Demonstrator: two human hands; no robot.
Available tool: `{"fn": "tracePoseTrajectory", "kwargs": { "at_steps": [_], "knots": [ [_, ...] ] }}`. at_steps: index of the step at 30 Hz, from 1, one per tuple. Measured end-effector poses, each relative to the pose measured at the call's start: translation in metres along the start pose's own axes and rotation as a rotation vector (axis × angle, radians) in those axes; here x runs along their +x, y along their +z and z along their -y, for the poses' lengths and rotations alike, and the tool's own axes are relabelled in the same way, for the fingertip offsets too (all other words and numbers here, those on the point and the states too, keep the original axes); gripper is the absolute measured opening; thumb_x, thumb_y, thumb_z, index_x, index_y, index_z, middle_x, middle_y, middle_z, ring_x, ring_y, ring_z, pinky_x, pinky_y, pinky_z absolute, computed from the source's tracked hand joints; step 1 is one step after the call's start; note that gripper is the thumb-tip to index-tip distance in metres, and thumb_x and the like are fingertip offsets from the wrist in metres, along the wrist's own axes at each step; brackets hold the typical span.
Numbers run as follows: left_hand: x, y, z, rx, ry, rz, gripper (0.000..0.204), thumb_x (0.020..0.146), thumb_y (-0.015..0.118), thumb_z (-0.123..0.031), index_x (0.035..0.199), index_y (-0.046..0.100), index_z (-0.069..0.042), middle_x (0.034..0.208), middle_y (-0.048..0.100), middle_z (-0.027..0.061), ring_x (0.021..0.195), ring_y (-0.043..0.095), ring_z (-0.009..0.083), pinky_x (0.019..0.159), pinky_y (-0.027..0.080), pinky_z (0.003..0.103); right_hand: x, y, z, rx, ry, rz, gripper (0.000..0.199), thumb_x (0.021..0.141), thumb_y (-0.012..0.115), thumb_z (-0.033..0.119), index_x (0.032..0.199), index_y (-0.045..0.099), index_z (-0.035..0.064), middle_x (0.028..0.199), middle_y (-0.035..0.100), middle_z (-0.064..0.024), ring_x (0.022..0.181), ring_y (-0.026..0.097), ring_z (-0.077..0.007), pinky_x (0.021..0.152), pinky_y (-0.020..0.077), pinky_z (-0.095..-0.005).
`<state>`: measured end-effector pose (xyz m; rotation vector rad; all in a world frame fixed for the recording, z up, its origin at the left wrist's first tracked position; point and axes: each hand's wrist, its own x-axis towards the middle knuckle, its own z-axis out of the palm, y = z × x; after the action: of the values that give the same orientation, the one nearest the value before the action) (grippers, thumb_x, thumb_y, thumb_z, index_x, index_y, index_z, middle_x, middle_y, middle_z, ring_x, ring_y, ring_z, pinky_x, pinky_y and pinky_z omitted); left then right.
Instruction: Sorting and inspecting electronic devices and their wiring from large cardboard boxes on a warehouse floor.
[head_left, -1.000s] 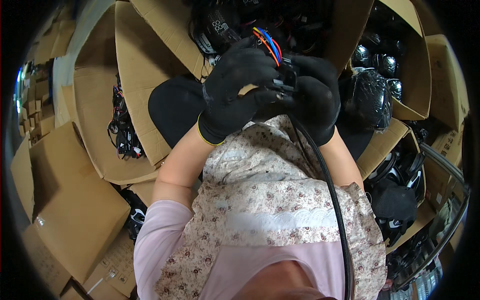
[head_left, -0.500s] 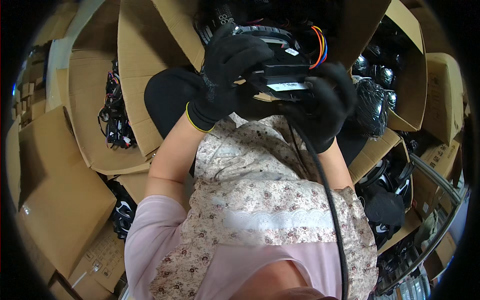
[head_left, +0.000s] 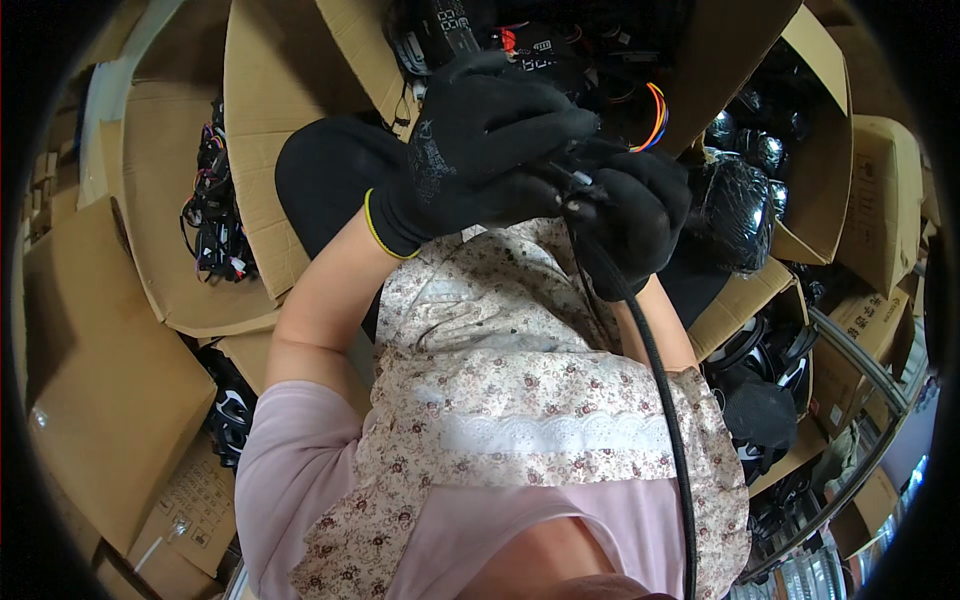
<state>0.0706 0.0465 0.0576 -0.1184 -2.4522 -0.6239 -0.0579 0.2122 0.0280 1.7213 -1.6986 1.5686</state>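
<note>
Both my hands wear black gloves and meet in front of my lap. My left hand (head_left: 485,150) is closed, fingers pinched toward the other hand; what they grip is hidden. My right hand (head_left: 635,210) is closed round the end of a black cable (head_left: 655,370), which runs down over my apron to the lower edge. Between the fingertips shows a small whitish connector (head_left: 581,178). A loop of orange, yellow and blue wires (head_left: 657,115) sticks out behind my right hand; the thing it belongs to is covered by the gloves.
Ahead, an open carton holds black electronic units (head_left: 445,30) and wires. At left, another carton (head_left: 250,150) stands near wired black parts (head_left: 218,200). On the right, a carton (head_left: 835,150) holds plastic-wrapped black bundles (head_left: 735,210). A metal rail (head_left: 860,355) runs lower right.
The black box-shaped unit with a white label, seen in my hands before, is now hidden. My hands have come together, and a small connector shows between the fingers.
</note>
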Motion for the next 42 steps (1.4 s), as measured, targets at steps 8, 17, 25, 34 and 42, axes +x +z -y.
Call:
{"fn": "tracePoseTrajectory", "kwargs": {
  "at_steps": [8, 17, 25, 34, 42],
  "knots": [
    [0.004, 0.015, -0.012, -0.083, -0.19, -0.308, 0.057, 0.086, 0.065, -0.042, 0.129, 0.057, -0.005, 0.124, 0.061, 0.0126, 0.116, 0.055, 0.0293, 0.104, 0.038, 0.044, -0.005, -0.001, -0.005, 0.023, 0.124, -0.006, 0.034, 0.071, 0.08, 0.011, 0.099, 0.062, 0.0053, 0.1, 0.059, -0.0135, 0.089, 0.059, -0.0304, 0.075, 0.0491, -0.039],
    [-0.027, 0.025, 0.014, -0.786, -0.674, -0.312, 0.045, 0.079, 0.073, 0.004, 0.119, 0.053, -0.006, 0.122, 0.059, 0.0091, 0.112, 0.059, 0.0208, 0.096, 0.05, 0.036, -0.017, -0.004, -0.017, 0.226, 0.306, -0.05, 0.044, 0.084, 0.069, 0.02, 0.12, 0.048, 0.0037, 0.124, 0.049, -0.0199, 0.112, 0.051, -0.0315, 0.095, 0.0429, -0.0415],
    [-0.023, 0.01, 0.003, -0.105, 0.008, -0.328, 0.036, 0.065, 0.08, -0.002, 0.096, 0.063, -0.006, 0.101, 0.065, 0.0107, 0.095, 0.064, 0.0285, 0.098, 0.05, 0.047, 0.001, -0.002, -0.015, 0.174, 0.224, 0.008, 0.092, 0.06, 0.091, 0.018, 0.139, 0.043, 0.0086, 0.143, 0.038, -0.0203, 0.131, 0.044, -0.0374, 0.105, 0.0445, -0.0449],
    [-0.025, 0.003, -0.01, 0.059, -0.027, -0.314, 0.033, 0.069, 0.081, -0.005, 0.098, 0.064, -0.007, 0.103, 0.064, 0.0127, 0.1, 0.064, 0.0308, 0.096, 0.049, 0.047, 0.001, -0.005, -0.008, 0.178, 0.14, 0.026, 0.044, 0.063, 0.085, 0.004, 0.104, 0.069, 0.011, 0.136, 0.048, -0.0219, 0.127, 0.051, -0.0397, 0.1, 0.0497, -0.0441],
    [-0.037, 0.001, 0.004, -0.092, -0.149, -0.325, 0.028, 0.066, 0.084, -0.011, 0.089, 0.069, -0.007, 0.107, 0.066, 0.0141, 0.1, 0.063, 0.0301, 0.093, 0.047, 0.042, -0.008, -0.004, -0.006, 0.184, 0.191, 0.016, 0.037, 0.072, 0.081, 0.005, 0.105, 0.064, 0.0068, 0.138, 0.047, -0.0244, 0.126, 0.052, -0.0398, 0.098, 0.0513, -0.043]
  ]
}}
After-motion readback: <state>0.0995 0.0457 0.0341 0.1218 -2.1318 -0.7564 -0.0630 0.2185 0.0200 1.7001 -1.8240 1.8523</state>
